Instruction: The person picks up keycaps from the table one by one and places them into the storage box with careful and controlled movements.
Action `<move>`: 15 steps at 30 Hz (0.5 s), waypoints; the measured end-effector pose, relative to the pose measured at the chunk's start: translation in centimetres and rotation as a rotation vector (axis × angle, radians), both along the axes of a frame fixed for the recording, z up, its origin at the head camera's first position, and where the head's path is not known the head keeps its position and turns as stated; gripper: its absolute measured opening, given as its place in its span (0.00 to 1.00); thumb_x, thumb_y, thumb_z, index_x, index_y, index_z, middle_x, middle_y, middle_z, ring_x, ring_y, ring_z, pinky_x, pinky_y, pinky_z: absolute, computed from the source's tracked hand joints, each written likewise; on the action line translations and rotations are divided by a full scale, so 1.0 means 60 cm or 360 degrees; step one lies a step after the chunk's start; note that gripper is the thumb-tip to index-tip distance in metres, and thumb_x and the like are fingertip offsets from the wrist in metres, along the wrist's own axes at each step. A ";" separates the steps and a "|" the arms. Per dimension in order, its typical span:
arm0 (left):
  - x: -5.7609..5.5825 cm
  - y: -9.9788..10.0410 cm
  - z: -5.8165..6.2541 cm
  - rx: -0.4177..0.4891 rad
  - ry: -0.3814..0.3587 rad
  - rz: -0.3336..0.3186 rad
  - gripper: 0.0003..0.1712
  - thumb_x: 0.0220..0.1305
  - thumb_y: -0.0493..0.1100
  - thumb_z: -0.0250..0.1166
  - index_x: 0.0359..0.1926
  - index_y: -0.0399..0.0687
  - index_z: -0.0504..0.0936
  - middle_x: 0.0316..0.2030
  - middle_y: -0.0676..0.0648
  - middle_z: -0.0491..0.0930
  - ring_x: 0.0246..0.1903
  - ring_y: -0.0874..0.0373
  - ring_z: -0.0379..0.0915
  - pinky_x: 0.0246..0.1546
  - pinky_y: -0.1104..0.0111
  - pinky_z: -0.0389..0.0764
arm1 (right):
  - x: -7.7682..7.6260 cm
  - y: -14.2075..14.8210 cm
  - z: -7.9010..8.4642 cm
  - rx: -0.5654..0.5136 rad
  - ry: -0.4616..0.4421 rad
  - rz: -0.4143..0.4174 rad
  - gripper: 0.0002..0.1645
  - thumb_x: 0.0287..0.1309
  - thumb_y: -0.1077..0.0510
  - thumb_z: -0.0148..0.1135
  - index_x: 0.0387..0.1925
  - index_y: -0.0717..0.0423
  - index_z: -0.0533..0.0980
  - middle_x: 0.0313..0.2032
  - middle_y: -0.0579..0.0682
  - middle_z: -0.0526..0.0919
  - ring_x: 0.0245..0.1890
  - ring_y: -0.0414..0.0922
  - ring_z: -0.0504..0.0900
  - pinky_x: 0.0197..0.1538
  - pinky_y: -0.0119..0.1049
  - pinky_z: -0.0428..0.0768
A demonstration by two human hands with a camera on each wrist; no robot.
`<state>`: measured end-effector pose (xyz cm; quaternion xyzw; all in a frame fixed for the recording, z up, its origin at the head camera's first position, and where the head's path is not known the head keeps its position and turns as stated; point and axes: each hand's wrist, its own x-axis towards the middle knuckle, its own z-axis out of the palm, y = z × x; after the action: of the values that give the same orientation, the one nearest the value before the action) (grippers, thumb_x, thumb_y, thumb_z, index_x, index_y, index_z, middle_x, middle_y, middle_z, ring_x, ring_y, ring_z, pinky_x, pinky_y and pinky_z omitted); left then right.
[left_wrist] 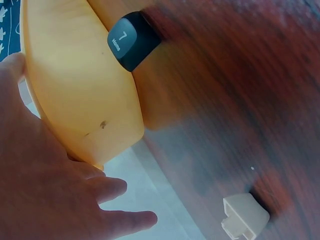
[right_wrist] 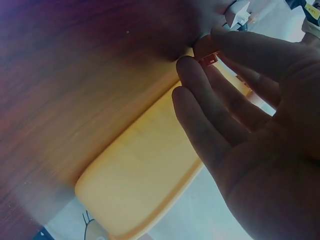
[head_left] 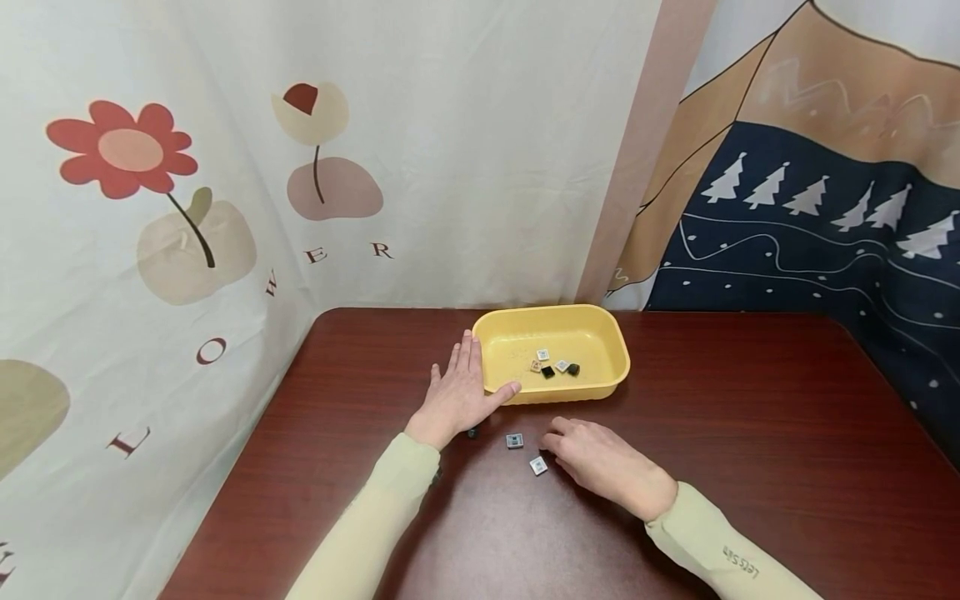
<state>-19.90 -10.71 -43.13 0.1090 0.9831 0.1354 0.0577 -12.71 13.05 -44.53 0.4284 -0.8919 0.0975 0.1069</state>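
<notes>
My left hand (head_left: 459, 396) lies with straight fingers over the left end of a yellow plastic basin (head_left: 551, 396), thumb across its near rim. Beside the basin, a black keycap (left_wrist: 132, 41) marked "7 Home" stands near the left wrist. A small reddish keycap (right_wrist: 209, 59) is pinched between the fingertips of my right hand (head_left: 600, 465), low over the table in front of the basin; in the head view those fingers hide it. Left of them lie a grey-backed keycap (head_left: 514, 441) and a white keycap (head_left: 538, 465).
Several light and dark keycaps (head_left: 562, 366) lie inside the basin. A pale keycap (left_wrist: 245, 217) sits on the dark red wooden table (head_left: 750, 400) in the left wrist view. Printed curtains (head_left: 465, 167) hang behind the table and along its left side.
</notes>
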 end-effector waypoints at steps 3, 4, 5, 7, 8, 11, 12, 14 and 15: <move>-0.001 0.000 0.000 -0.0004 0.0002 0.0000 0.67 0.66 0.82 0.47 0.82 0.36 0.40 0.83 0.39 0.34 0.80 0.41 0.40 0.73 0.37 0.51 | -0.002 0.000 -0.002 0.0002 0.0009 -0.0001 0.11 0.54 0.71 0.69 0.31 0.52 0.82 0.31 0.45 0.77 0.28 0.42 0.79 0.33 0.37 0.79; -0.001 0.000 -0.001 -0.0005 0.0004 0.0000 0.67 0.66 0.82 0.47 0.82 0.36 0.40 0.83 0.39 0.34 0.80 0.41 0.40 0.73 0.37 0.51 | -0.002 0.000 -0.002 0.0000 0.0007 -0.0002 0.11 0.53 0.72 0.69 0.30 0.52 0.81 0.31 0.45 0.77 0.28 0.42 0.78 0.32 0.36 0.79; -0.001 0.000 -0.001 -0.0004 0.0003 0.0000 0.67 0.66 0.82 0.47 0.82 0.36 0.40 0.83 0.39 0.34 0.80 0.41 0.40 0.73 0.37 0.51 | -0.002 0.001 -0.002 -0.0001 0.0008 -0.0004 0.12 0.52 0.72 0.69 0.30 0.52 0.81 0.30 0.45 0.76 0.27 0.42 0.78 0.32 0.36 0.78; -0.001 0.000 -0.001 -0.0003 0.0003 -0.0001 0.67 0.66 0.82 0.47 0.82 0.36 0.40 0.83 0.40 0.34 0.80 0.41 0.40 0.73 0.37 0.51 | -0.003 0.001 -0.002 -0.0003 0.0003 -0.0005 0.12 0.52 0.72 0.69 0.29 0.52 0.81 0.30 0.44 0.75 0.26 0.42 0.77 0.31 0.35 0.78; -0.002 0.000 -0.001 -0.0003 0.0002 -0.0002 0.67 0.66 0.82 0.47 0.82 0.36 0.40 0.83 0.40 0.34 0.80 0.42 0.40 0.73 0.37 0.51 | -0.003 0.002 -0.002 -0.0005 0.0002 -0.0008 0.12 0.52 0.72 0.69 0.29 0.52 0.81 0.30 0.44 0.75 0.26 0.41 0.77 0.31 0.35 0.77; -0.002 0.000 -0.001 -0.0001 -0.0001 -0.0002 0.67 0.66 0.82 0.46 0.82 0.36 0.40 0.83 0.40 0.34 0.80 0.41 0.40 0.73 0.37 0.51 | -0.002 0.003 -0.001 -0.0019 -0.0003 -0.0017 0.12 0.54 0.72 0.69 0.29 0.52 0.81 0.29 0.44 0.75 0.25 0.41 0.76 0.29 0.34 0.77; -0.002 0.000 -0.001 -0.0001 -0.0002 -0.0002 0.67 0.66 0.82 0.46 0.82 0.36 0.40 0.83 0.40 0.34 0.80 0.41 0.40 0.73 0.37 0.51 | -0.002 0.003 0.000 -0.0023 -0.0009 -0.0021 0.13 0.54 0.73 0.69 0.28 0.51 0.81 0.29 0.44 0.74 0.25 0.40 0.76 0.29 0.33 0.76; -0.002 -0.001 -0.002 -0.0002 -0.0002 -0.0002 0.67 0.66 0.82 0.46 0.82 0.36 0.40 0.83 0.39 0.34 0.80 0.41 0.40 0.73 0.37 0.51 | -0.002 0.004 0.001 -0.0040 -0.0019 -0.0027 0.13 0.55 0.73 0.68 0.28 0.51 0.81 0.29 0.43 0.74 0.24 0.40 0.75 0.28 0.33 0.75; -0.002 -0.001 -0.002 -0.0001 -0.0002 -0.0002 0.67 0.66 0.82 0.46 0.82 0.36 0.40 0.83 0.39 0.34 0.80 0.41 0.40 0.73 0.37 0.51 | -0.002 0.004 0.001 -0.0046 -0.0026 -0.0029 0.13 0.56 0.73 0.68 0.28 0.51 0.81 0.29 0.43 0.74 0.24 0.40 0.75 0.28 0.32 0.75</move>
<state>-20.03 -10.76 -43.23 0.1095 0.9830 0.1351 0.0584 -12.85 13.31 -44.46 0.4179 -0.8951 0.1129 0.1068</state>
